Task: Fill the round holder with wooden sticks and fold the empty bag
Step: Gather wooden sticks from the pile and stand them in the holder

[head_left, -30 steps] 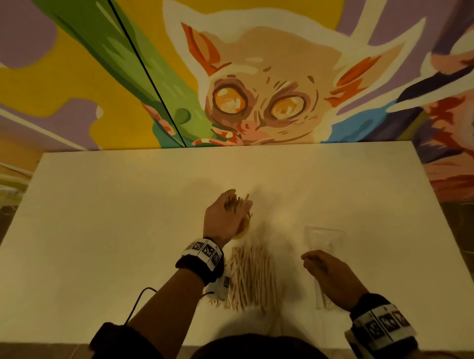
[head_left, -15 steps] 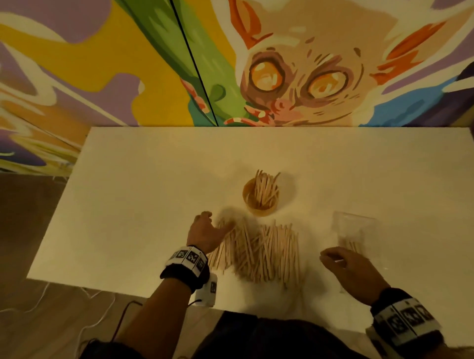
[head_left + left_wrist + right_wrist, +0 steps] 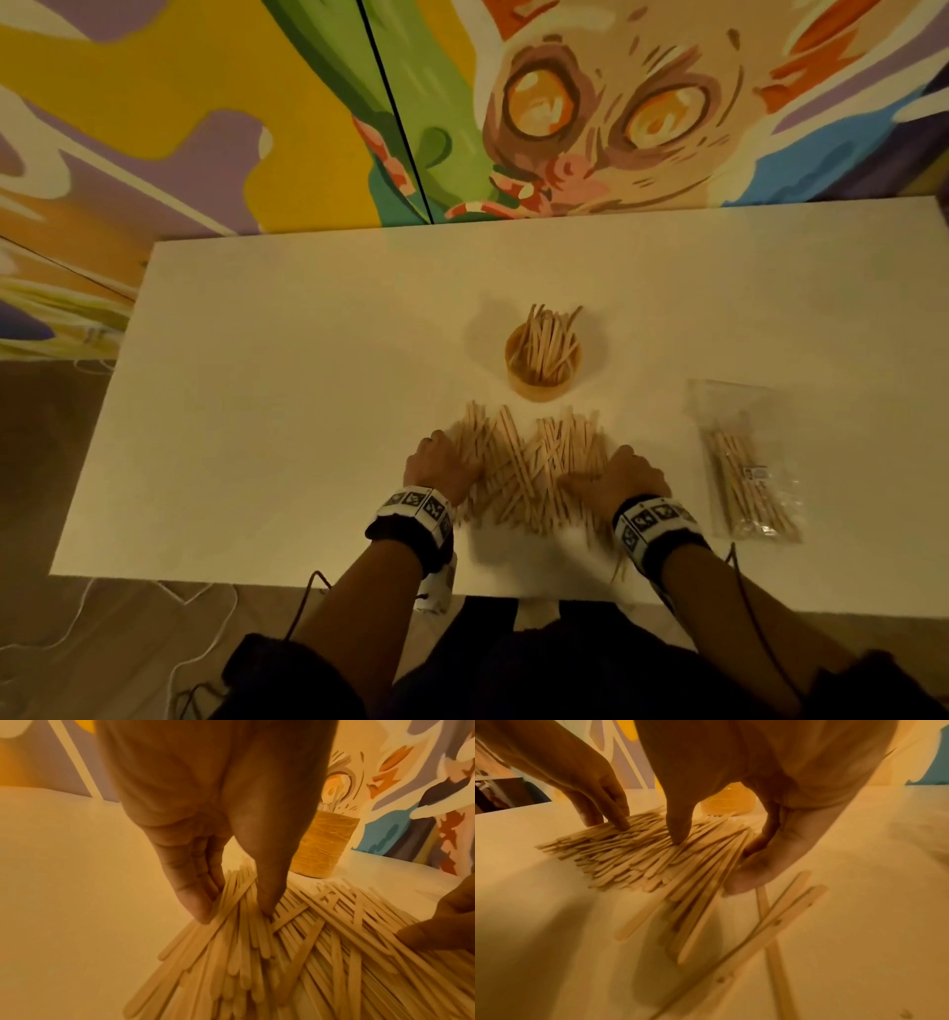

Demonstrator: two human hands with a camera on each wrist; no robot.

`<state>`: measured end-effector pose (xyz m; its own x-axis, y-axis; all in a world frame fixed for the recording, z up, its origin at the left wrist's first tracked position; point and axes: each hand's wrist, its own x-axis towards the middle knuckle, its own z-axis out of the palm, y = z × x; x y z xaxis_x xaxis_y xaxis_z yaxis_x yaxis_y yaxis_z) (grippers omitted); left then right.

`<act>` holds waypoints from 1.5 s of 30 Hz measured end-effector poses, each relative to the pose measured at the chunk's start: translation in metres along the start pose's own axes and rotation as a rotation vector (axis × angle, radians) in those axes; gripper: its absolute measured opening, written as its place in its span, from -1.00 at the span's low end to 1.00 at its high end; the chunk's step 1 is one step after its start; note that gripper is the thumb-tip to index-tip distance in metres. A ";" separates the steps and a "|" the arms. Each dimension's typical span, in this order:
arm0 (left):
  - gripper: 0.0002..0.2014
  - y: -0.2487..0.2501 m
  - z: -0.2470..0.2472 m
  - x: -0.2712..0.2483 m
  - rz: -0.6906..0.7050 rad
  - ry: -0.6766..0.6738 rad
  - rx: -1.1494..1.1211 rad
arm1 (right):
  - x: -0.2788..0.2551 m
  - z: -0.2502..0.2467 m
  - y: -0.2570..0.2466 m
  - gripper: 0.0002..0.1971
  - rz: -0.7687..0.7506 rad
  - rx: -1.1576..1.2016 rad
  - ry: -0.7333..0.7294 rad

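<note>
**Sticks half gathered, bag not yet empty**

Table (image 3: 257,411) first, at nine o'clock: bare white top. Next comes the left hand (image 3: 441,465), at seven o'clock of the pile (image 3: 529,473). Its fingers (image 3: 195,902) and thumb point down and press the left edge of the loose sticks; they pinch the outer ones between them, though the grip looks light. At twelve o'clock of the pile, just beyond it, stands the holder (image 3: 543,367), upright, with a sheaf of sticks already fanned out in it and room for more. The right hand (image 3: 624,478) sits at five o'clock of the pile, fingers curled against the right edge and thumb on top, cupping sticks inward. A few strays (image 3: 777,923) lie near the table's front edge by that wrist. At three o'clock, well apart, lies the bag (image 3: 744,462), flat, with a bundle of sticks in it.

By my reckoning the task is under half done: the pile must go in, the bag must be emptied, and folding has not begun.
</note>
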<state>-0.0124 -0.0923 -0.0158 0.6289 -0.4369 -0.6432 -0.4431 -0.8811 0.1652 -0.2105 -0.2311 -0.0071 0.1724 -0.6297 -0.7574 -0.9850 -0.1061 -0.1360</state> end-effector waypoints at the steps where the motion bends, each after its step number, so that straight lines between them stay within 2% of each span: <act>1: -0.45 -0.002 0.000 0.002 0.010 -0.002 -0.005 | 0.002 0.003 -0.003 0.05 0.004 0.007 0.009; 6: -0.76 -0.009 -0.007 0.010 0.051 -0.009 -0.011 | 0.004 0.007 -0.016 -0.36 0.002 0.045 0.080; 17: -0.83 -0.016 -0.023 0.019 0.092 -0.050 -0.234 | 0.002 0.001 -0.009 -0.78 0.036 0.214 0.129; 20: -0.76 -0.021 -0.030 0.021 0.140 -0.028 -0.295 | 0.002 -0.003 0.001 -0.74 0.011 0.339 0.157; 23: -0.74 -0.026 -0.037 0.020 0.169 0.004 -0.397 | 0.003 -0.006 0.014 -0.66 -0.018 0.562 0.173; 26: -0.80 -0.023 -0.051 0.009 0.187 0.038 -0.499 | -0.007 -0.018 0.018 -0.79 -0.081 0.725 0.194; 28: -0.82 -0.017 -0.065 -0.001 0.217 0.079 -0.581 | -0.014 -0.031 0.018 -0.85 -0.146 0.856 0.206; 30: -0.81 -0.008 -0.080 -0.009 0.271 0.117 -0.644 | -0.023 -0.046 0.013 -0.82 -0.223 0.972 0.241; 35: -0.90 0.028 -0.115 -0.015 0.413 0.142 -0.834 | -0.038 -0.088 -0.025 -0.88 -0.449 1.176 0.344; 39: -0.94 0.069 -0.128 -0.007 0.509 0.204 -0.902 | -0.029 -0.111 -0.059 -0.85 -0.531 1.250 0.398; 43: -0.83 0.101 -0.119 0.011 0.541 0.302 -0.836 | -0.005 -0.115 -0.081 -0.81 -0.524 1.232 0.393; 45: -0.85 0.112 -0.109 0.014 0.546 0.353 -0.781 | 0.007 -0.109 -0.088 -0.74 -0.512 1.181 0.393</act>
<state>0.0168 -0.2167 0.0751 0.6742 -0.7322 -0.0965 -0.2648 -0.3616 0.8940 -0.1233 -0.3101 0.0689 0.3075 -0.9178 -0.2513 -0.1830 0.2021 -0.9621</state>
